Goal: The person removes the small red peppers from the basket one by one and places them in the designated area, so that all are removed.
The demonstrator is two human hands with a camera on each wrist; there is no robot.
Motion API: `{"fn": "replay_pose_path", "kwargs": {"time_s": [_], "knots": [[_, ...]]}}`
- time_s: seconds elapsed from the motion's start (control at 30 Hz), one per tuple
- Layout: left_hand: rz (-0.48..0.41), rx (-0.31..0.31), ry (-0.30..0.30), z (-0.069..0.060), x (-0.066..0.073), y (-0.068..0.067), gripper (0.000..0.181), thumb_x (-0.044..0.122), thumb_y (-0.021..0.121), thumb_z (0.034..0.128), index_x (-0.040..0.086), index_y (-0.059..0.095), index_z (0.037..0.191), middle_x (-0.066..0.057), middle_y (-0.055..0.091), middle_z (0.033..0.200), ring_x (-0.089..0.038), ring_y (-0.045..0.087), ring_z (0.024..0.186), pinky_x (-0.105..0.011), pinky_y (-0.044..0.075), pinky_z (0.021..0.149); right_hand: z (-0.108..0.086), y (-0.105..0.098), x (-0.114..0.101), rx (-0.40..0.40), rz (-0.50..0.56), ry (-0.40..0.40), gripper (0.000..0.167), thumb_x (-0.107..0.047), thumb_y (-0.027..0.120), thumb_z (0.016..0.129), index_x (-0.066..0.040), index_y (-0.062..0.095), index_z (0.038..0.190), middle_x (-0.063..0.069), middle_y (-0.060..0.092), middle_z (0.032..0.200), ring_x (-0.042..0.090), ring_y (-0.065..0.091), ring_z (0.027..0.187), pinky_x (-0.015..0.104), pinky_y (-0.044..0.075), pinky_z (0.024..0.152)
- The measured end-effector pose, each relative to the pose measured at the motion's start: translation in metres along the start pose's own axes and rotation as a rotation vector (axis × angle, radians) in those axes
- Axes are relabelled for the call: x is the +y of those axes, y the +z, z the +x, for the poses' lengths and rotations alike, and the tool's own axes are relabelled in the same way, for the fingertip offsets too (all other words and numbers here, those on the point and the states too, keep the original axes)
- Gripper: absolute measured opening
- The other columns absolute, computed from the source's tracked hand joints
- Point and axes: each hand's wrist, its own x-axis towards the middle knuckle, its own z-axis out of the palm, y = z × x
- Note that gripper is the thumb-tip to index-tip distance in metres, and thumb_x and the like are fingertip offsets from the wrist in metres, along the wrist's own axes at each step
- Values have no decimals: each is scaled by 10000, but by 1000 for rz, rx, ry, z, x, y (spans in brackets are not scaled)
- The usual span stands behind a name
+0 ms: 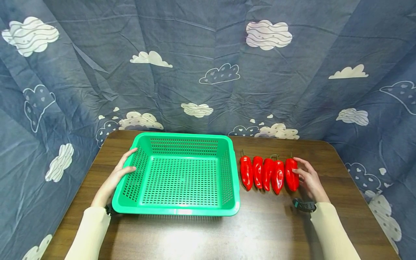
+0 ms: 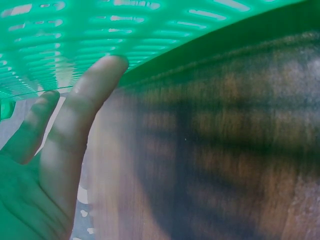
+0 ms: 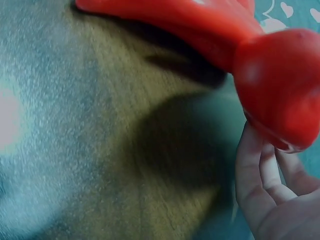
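A green plastic basket (image 1: 175, 211) with slotted walls and floor stands on the wooden table, nothing inside it. At its left side, my left hand (image 1: 118, 175) touches the rim and wall with thumb and fingers nearly straight. In the left wrist view, the thumb (image 2: 85, 105) lies against the slotted wall. Several long, glossy red peppers lie side by side to the basket's right. My right hand (image 1: 310, 177) grips the rightmost red pepper (image 1: 291, 177), fingers bent over its right side. In the right wrist view that pepper (image 3: 280, 85) hides the fingertips.
Left of it lie the other peppers, among them one red pepper (image 1: 277, 177) beside it and another (image 1: 246, 173) close to the basket's right wall. Behind the wooden table (image 1: 260, 224) hangs a blue cloth (image 1: 182, 86) with cloud prints. A dark band (image 1: 303, 205) is on the right wrist.
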Motion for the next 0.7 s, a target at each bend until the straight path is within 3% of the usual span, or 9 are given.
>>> {"fn": "replay_pose_path", "kwargs": {"time_s": [0.23,0.33,0.47,0.57,0.7], "knots": [[-8,0,-7,0,1,1,670,147,454,972,313,137,1538,-37,-47,1578,-351,46,1389,-615,178,1007,2,-1,6,34,-151,-32,395,-86,516,968,-276,502,1314,-15,470,1082,40,552,839,225,493,678],[-20,-5,-6,0,1,1,667,141,446,975,306,131,1540,-51,-37,1576,-363,115,1368,-572,249,983,2,0,9,36,-238,-55,404,-95,524,965,-224,492,1346,-20,484,1102,25,540,851,223,496,676],[-26,-8,-7,1,0,1,668,140,442,974,315,129,1538,-53,-44,1574,-368,123,1364,-563,257,979,1,2,8,32,-329,-64,464,-122,526,964,-108,409,1413,105,471,1207,-3,528,859,221,495,690],[-24,-8,-10,1,0,0,665,146,442,975,329,136,1535,-43,-52,1575,-355,90,1375,-570,222,992,1,4,6,22,-339,-60,498,-126,510,970,-45,348,1434,240,403,1297,-32,520,867,206,498,711],[-41,-15,-12,0,-1,0,654,146,432,982,346,139,1531,-52,-29,1568,-368,218,1322,-518,326,954,0,6,5,35,-340,-49,509,-125,485,980,-8,309,1442,306,360,1349,-58,508,868,187,492,717]]}}
